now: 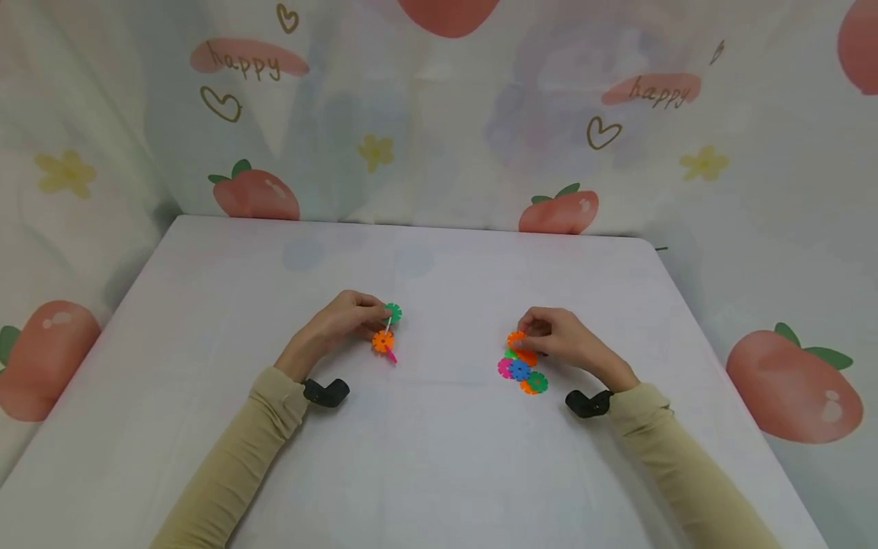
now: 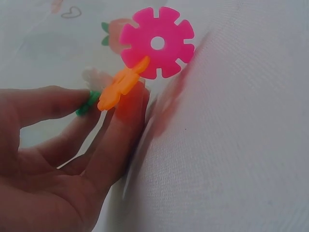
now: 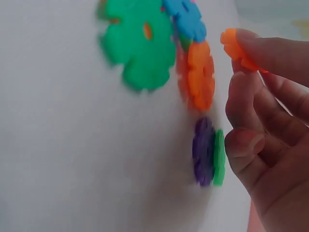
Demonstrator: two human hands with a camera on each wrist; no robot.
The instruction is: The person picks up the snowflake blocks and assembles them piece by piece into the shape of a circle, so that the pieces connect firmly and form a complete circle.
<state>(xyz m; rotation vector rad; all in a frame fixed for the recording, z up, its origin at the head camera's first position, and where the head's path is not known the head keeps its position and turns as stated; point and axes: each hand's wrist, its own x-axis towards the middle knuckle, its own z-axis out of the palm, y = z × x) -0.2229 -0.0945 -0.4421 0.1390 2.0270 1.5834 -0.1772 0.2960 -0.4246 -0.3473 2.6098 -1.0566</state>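
Note:
My left hand [image 1: 345, 319] pinches the green disc [image 1: 394, 312] of a small chain of notched plastic snowflake discs. Joined on from it are a whitish disc [image 2: 95, 77], an orange disc [image 1: 382, 341] and a pink disc [image 2: 157, 43], which sticks out at the far end. Thumb and fingertips of my right hand [image 1: 561, 335] pinch a loose orange disc [image 3: 237, 50], held above a pile of similar discs. In that pile lie a blue disc [image 1: 520, 370], a green disc [image 1: 538, 382], a pink disc [image 1: 504, 367] and another orange disc [image 3: 201, 76].
A purple disc [image 3: 203, 152] and a light green disc [image 3: 219, 157] lie beside the pile, under my right hand. The white-covered table [image 1: 439, 457] reaches back to a printed cloth backdrop [image 1: 439, 114]. Black wrist cameras [image 1: 326, 393] sit by both cuffs.

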